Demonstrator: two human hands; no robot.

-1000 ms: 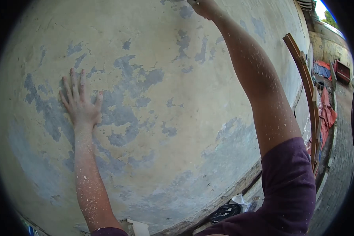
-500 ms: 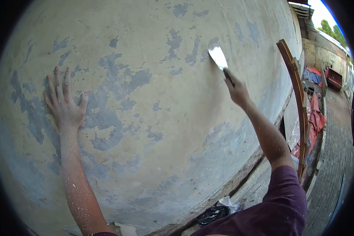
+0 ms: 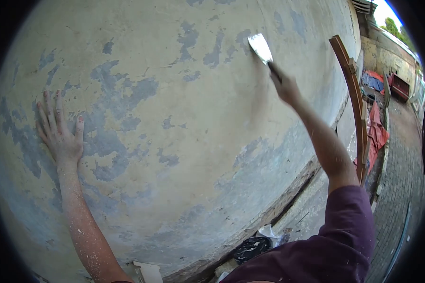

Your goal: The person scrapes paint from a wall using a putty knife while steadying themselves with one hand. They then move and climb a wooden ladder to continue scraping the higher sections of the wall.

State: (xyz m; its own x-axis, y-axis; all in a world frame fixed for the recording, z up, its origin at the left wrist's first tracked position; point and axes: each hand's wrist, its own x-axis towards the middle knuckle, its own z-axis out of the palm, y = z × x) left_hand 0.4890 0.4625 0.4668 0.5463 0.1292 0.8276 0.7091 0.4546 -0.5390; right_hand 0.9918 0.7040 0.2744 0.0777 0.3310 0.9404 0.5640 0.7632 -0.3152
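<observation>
A wall (image 3: 189, 141) with yellowish, peeling paint and bare grey patches fills most of the view. My left hand (image 3: 63, 137) lies flat against it on the left, fingers spread, with pale dust on the hand and forearm. My right hand (image 3: 288, 88) is wrapped round the dark handle of a scraper (image 3: 259, 47). The scraper's wide, shiny blade points up and left, its edge at a grey patch on the upper wall. A faint shadow falls on the wall below the tool.
To the right a brown wooden frame (image 3: 352, 89) stands beside the wall. Beyond it are a red cloth (image 3: 377, 134), a dark red box (image 3: 399, 88) and a paved path (image 3: 401, 174). A black plastic bag (image 3: 252, 249) lies at the wall's foot, near a white piece (image 3: 148, 272).
The view has shifted, so the wall patches sit further left. The scraper has moved up along the wall to the grey patch. My left hand stays pressed at the same part of the wall.
</observation>
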